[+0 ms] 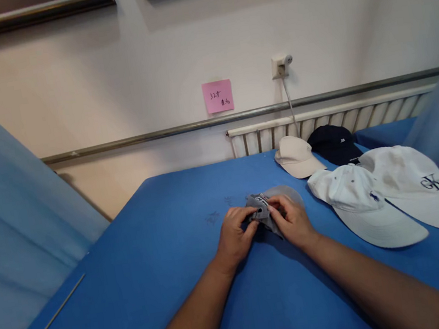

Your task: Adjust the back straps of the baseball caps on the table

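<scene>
A grey baseball cap (267, 219) is held between both hands above the blue-covered table (165, 240). Its lighter brim (291, 193) points away to the right, and its back edge faces me. My left hand (235, 234) pinches the left side of that edge between thumb and fingers. On the other side, my right hand (293, 222) grips the cap with its fingers bent over the fabric. Part of the crown is hidden behind the hands.
To the right lie a beige cap (296, 153), a dark navy cap (335, 142), a pale cap (354, 199) with a small logo, and a white cap (413, 178) with letters. A thin stick (58, 310) lies at left. Blue curtains (11, 219) hang at both sides.
</scene>
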Demonstrator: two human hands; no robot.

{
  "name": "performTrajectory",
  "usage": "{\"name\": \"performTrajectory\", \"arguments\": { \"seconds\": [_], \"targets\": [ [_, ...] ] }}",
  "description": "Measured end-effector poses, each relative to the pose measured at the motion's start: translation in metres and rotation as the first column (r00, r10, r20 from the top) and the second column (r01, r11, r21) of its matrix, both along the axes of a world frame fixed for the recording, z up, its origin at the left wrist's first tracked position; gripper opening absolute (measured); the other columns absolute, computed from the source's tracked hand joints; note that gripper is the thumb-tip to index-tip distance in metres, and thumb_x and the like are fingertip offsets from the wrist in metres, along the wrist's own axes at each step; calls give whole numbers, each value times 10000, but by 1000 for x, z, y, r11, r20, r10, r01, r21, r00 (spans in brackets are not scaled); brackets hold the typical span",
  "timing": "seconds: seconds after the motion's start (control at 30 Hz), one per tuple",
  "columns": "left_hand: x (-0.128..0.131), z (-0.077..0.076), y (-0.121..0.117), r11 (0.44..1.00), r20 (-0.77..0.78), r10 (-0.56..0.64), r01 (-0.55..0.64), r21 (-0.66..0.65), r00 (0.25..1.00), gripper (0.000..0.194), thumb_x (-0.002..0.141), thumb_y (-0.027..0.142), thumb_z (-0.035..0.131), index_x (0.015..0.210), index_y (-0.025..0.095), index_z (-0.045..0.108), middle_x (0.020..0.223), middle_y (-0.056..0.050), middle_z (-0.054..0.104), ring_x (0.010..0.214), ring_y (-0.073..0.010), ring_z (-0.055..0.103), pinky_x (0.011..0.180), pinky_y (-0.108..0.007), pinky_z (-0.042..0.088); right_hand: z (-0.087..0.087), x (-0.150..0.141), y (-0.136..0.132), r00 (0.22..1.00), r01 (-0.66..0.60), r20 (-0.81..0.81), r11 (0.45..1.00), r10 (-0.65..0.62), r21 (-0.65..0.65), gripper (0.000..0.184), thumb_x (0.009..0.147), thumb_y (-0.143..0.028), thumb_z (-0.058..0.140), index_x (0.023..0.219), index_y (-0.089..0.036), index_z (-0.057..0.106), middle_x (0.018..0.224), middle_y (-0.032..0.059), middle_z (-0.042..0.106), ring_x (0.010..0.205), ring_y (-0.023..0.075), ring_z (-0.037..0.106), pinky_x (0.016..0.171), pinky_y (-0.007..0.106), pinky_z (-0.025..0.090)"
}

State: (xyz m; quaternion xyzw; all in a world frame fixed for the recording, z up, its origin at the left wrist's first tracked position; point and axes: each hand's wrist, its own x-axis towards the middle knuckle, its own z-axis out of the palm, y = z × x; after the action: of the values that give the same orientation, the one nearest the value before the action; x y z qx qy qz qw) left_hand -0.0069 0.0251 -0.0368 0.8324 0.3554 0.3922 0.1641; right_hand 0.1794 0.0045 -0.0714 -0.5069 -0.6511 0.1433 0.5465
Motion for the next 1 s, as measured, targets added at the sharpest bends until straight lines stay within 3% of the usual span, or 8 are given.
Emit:
{"name": "performTrajectory", "arguments": {
  "seconds": [0.07, 0.17, 0.3, 0.37, 0.47, 0.67, 0.8, 1.0],
  "targets": [
    [0, 0, 0, 1000, 12, -5, 5, -17, 1000, 282, 796, 110, 611, 1048, 223, 667, 964, -29, 688, 922, -185, 589, 854, -352, 454, 9, -2, -11, 998, 19, 58, 995, -25, 98, 193, 914, -310, 495, 1023, -207, 617, 930, 60, 652, 824, 190, 614, 789, 346, 480],
    [0, -1, -2, 999, 5, 3, -3, -45, 1000, 296, 781, 75, 575, 1018, 216, 682, 945, -27, 691, 903, -181, 587, 847, -348, 453, 21, -5, -26, 990, -77, 128, 983, 57, 164, 220, 918, -306, 510, 1101, -203, 574, 876, 53, 635, 732, 173, 602, 684, 317, 493],
    [1, -1, -5, 997, -19, 13, -15, -82, 1000, 322, 738, 53, 557, 993, 204, 686, 949, -34, 698, 896, -191, 585, 857, -361, 449, 31, -11, -39, 949, -63, 311, 939, -48, 339, 432, 847, -380, 622, 1219, -186, 517, 1101, 128, 614, 989, 270, 589, 815, 428, 476],
    [3, 0, -7, 994, -24, 26, -28, -103, 999, 309, 729, 58, 553, 970, 199, 685, 941, -37, 699, 892, -197, 585, 856, -367, 450, 32, -13, -40, 925, -74, 374, 936, -64, 343, 425, 852, -364, 616, 1230, -195, 518, 1130, 132, 610, 1012, 280, 579, 835, 447, 461],
    [5, 2, -10, 990, -11, 30, -32, -139, 999, 259, 742, 97, 571, 953, 197, 686, 927, -40, 697, 890, -205, 592, 853, -371, 456, 27, -14, -34, 919, -129, 392, 967, 33, 221, 209, 902, -265, 531, 1098, -213, 584, 954, 89, 647, 859, 231, 599, 758, 388, 466],
    [8, 0, -8, 947, 142, -16, 61, -316, 990, 324, 791, 231, 639, 1112, 194, 646, 1065, -66, 683, 981, -208, 612, 903, -348, 458, 13, -7, -15, 971, -104, 226, 990, 80, 97, 141, 896, -225, 492, 956, -213, 619, 825, 63, 646, 780, 212, 596, 698, 346, 454],
    [7, -7, -1, 922, 207, 44, 39, -385, 977, 277, 805, 262, 629, 1067, 178, 658, 999, -49, 689, 921, -183, 621, 856, -317, 476, 10, -7, -16, 990, -128, 53, 991, 129, -27, 125, 874, -297, 551, 943, -211, 609, 789, 47, 646, 710, 190, 599, 657, 320, 460],
    [6, -8, 1, 924, 200, 76, 7, -383, 977, 271, 770, 295, 670, 1013, 176, 681, 938, -43, 697, 859, -181, 617, 820, -316, 478, -1, -14, -11, 920, -221, -364, 958, 143, -184, 197, 829, -395, 601, 868, -202, 614, 699, 4, 633, 629, 152, 587, 591, 269, 463]
  ]
}}
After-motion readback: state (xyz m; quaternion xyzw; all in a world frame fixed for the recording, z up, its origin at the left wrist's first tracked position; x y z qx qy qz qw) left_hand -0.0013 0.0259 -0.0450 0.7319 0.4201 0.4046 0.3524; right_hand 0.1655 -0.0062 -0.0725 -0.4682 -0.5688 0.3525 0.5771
